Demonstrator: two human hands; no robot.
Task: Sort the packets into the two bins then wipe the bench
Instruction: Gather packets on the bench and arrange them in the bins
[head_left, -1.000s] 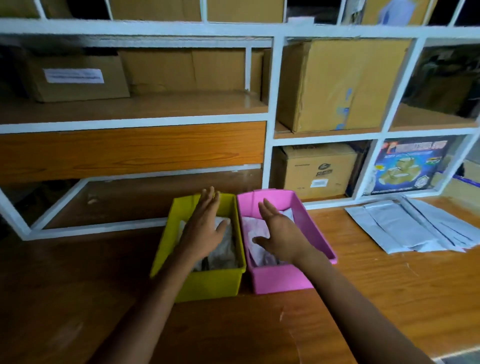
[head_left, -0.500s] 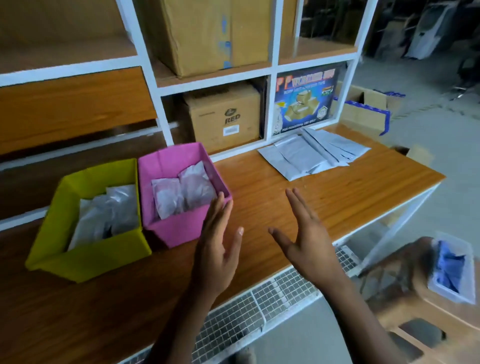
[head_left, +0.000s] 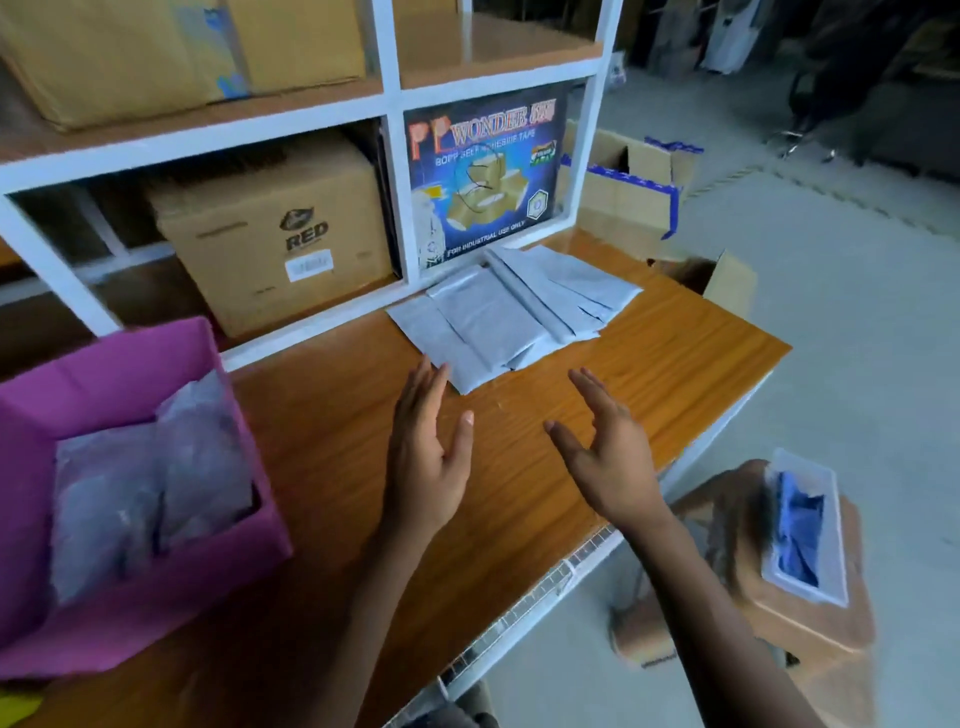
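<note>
Several grey packets (head_left: 511, 306) lay fanned and overlapping at the far side of the bench (head_left: 675, 358), against the foot of the white shelving (head_left: 389, 104). We had both hands over the bench, near of that stack: left hand (head_left: 428, 457) and right hand (head_left: 605, 462), palms facing each other, fingers spread wide, holding nothing. Left fingertips (head_left: 431, 374) sat just near of the stack's closest corner; we could not tell if they touched it.

Pink bin (head_left: 135, 613) sat at the near left, already holding crumpled translucent packets (head_left: 156, 478). Only a yellow sliver showed at the bottom left corner, probably the second bin.

Our read on handling: the grey packets looked thin, flat, light and floppy, likely slick film, so they'd slide over each other and sag if lifted by one end. Best hold seemed a pinch on the near free corner or edge of the top one, peeling it off, the other hand pinning the rest.

A blue cloth (head_left: 800, 525) in a clear tub on the stool (head_left: 810, 623) at right looked right for wiping.
</note>
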